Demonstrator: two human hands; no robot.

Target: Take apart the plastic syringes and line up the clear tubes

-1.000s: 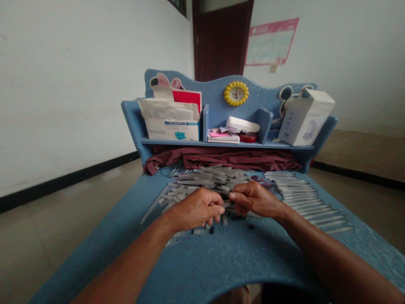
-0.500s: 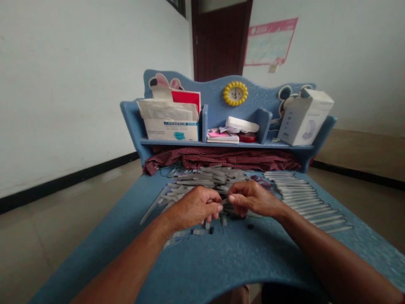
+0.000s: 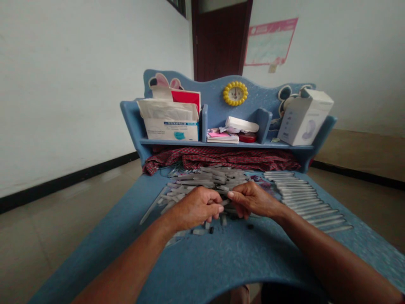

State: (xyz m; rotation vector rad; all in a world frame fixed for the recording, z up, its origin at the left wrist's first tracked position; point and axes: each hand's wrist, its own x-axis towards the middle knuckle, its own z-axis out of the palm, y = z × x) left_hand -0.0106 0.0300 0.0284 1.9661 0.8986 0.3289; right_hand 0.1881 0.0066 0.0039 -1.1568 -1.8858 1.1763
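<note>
My left hand [image 3: 199, 207] is closed, thumb and forefinger pinched on a small grey, pen-like piece [image 3: 225, 202] that pokes out toward the right. Close beside it, my right hand [image 3: 249, 199] has thumb and fingertips pressed together; whatever lies between them is hidden. Both hands hover over the near side of a loose pile of grey pen-like tubes and caps [image 3: 209, 174]. Short grey pieces [image 3: 198, 232] and a small black piece [image 3: 250, 226] lie on the blue desk in front. To the right runs a neat row of slim grey pen-like sticks [image 3: 300, 196].
The blue desk [image 3: 228, 257] has a back shelf holding a mask box [image 3: 172, 129], papers [image 3: 222, 138] and a white box [image 3: 302, 120]. A red checked cloth [image 3: 218, 157] is bunched beneath the shelf. A yellow flower-shaped clock [image 3: 235, 93] is on the backboard.
My right hand has shifted very slightly, its fingertips a little higher off the grey piece. My left hand stays nearly still, and the pile and row look the same.
</note>
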